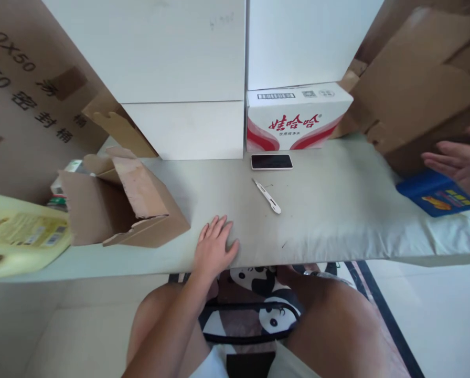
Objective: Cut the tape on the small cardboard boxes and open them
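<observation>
My left hand (215,247) lies flat on the pale cloth of the table (219,194) near its front edge, fingers stretched and nothing in it. At the right edge of the view my right hand (457,163) is partly cut off, with its fingers extended. It is just over a blue package (435,194) with yellow lettering; whether it touches the package I cannot tell. Between the hands rests a white craft knife (267,196), slanted, and behind it a phone (271,161) with a dark screen. An open cardboard box (156,210) stands left of my left hand.
A pale yellow jug (22,231) stands at the far left. White panels (180,126) and a white-and-red carton (294,118) line the back. Large brown cardboard boxes (416,68) rise at the right, another (18,94) at the left. My knees are below the table edge.
</observation>
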Demonstrator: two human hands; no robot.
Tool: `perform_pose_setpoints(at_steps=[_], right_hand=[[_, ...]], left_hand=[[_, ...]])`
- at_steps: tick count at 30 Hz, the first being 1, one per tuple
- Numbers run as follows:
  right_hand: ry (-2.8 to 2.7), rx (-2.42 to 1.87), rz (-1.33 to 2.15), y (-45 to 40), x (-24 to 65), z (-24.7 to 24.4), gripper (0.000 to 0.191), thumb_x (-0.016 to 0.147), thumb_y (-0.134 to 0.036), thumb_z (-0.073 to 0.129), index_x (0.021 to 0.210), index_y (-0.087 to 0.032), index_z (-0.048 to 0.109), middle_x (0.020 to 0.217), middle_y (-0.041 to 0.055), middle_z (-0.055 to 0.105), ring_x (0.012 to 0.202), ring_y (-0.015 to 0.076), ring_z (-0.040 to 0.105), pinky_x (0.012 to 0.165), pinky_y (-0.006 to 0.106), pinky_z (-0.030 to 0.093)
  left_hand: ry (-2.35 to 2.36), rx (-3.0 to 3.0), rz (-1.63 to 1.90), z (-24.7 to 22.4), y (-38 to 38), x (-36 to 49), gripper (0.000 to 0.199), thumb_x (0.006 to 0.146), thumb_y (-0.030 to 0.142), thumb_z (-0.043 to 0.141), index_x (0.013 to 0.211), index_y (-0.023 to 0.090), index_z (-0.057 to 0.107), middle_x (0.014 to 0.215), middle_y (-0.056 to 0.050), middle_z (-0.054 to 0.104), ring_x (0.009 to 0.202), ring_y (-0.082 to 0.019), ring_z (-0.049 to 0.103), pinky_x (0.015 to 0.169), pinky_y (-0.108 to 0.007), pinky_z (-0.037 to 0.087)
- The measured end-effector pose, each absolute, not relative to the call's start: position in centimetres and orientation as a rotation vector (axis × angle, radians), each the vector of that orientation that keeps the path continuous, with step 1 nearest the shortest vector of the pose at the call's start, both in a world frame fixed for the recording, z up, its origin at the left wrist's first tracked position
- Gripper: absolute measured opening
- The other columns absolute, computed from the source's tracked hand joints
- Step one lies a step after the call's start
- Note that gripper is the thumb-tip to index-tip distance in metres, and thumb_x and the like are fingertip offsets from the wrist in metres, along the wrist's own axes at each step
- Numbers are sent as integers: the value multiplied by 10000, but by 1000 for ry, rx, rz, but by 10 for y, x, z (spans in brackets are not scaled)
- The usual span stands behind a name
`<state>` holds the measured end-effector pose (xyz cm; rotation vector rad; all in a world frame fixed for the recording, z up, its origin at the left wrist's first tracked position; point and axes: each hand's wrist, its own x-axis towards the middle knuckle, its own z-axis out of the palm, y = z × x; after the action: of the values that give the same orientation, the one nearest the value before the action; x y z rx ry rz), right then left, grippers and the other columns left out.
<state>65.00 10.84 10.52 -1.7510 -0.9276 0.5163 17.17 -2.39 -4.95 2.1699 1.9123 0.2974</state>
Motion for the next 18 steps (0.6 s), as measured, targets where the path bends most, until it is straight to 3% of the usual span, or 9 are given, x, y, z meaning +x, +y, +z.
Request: perform_pose_setpoints(at_steps=[2,4,6,8,13,16,18], right_hand=[[-843,-1800,670,119,618,109,454,872,-94,720,1312,-119,610,1171,178,729,777,107,742,763,359,542],[-978,-1815,815,111,582,99,323,906,-152,694,1220,-134,620,1315,212,667,783,77,727,871,336,553],[-1135,-1812,950,96,550,81,171,940,-223,651,1097,-160,625,1338,221,652,806,90,725,904,321,561],[-1273,-1807,1048,85,521,63,159,918,-275,671,1047,-189,634,1279,203,685,867,142,736,899,333,574],[-1681,-1702,1179,81,447,47,430,753,-455,811,1085,-229,657,1136,140,743,1009,272,732,958,449,585],[-2106,-1479,1099,78,383,58,522,837,-539,700,1248,-236,592,1123,139,750,1006,279,740,895,462,617],[-2382,-1255,959,71,331,71,493,923,-481,601,1350,-244,527,1148,138,753,1005,263,747,875,448,628]], left_hand=[[1877,2112,361,-47,-18,168,463,921,361,548,1337,182,643,1562,-128,533,1513,-356,424,1246,-623,341],[1804,2031,454,-41,-7,163,358,904,336,571,1207,197,700,1490,-127,605,1451,-351,503,1203,-606,408],[1720,1938,621,-28,7,158,314,913,326,551,1147,178,699,1360,-149,682,1270,-295,655,1102,-514,526],[1680,1917,908,-8,15,152,259,901,306,559,1086,174,685,1203,-128,733,1110,-253,712,1002,-455,581],[1317,2039,1753,57,-9,124,151,911,217,558,1030,195,649,992,-58,728,938,-171,702,849,-330,590],[1344,1881,2269,85,-39,97,118,887,162,567,932,193,672,870,-30,681,839,-159,667,742,-317,555],[1301,1507,2706,92,-54,78,150,905,231,564,792,187,653,704,-3,574,709,-137,579,663,-306,496]])
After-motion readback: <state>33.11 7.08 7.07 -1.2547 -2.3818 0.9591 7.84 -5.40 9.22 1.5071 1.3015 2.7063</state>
